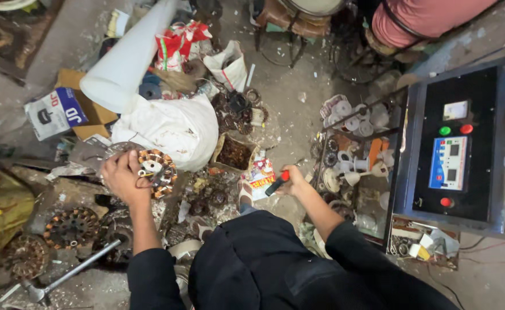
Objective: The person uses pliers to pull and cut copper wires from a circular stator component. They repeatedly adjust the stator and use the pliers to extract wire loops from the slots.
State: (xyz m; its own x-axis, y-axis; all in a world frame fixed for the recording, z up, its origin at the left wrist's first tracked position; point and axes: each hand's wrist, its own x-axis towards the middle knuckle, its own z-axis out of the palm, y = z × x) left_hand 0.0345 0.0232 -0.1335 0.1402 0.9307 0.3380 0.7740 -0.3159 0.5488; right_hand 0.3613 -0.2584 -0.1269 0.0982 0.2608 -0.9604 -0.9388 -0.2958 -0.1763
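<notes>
My left hand (121, 177) grips a round motor stator (155, 170) wound with copper wire, holding it up over the cluttered floor at the left. To the right, at mid-frame, my right hand (294, 182) is closed around a tool with a red and black handle (277, 183); its tip points left toward a colourful printed packet (260, 175). My dark sleeves and lap fill the bottom centre.
More wound stators (70, 227) and a hammer (68, 274) lie at lower left. A white sack (169, 129), white roll (127, 54) and small cardboard box of parts (233, 153) sit ahead. A rack of white spools (356, 143) and a control panel with buttons (453, 143) stand right.
</notes>
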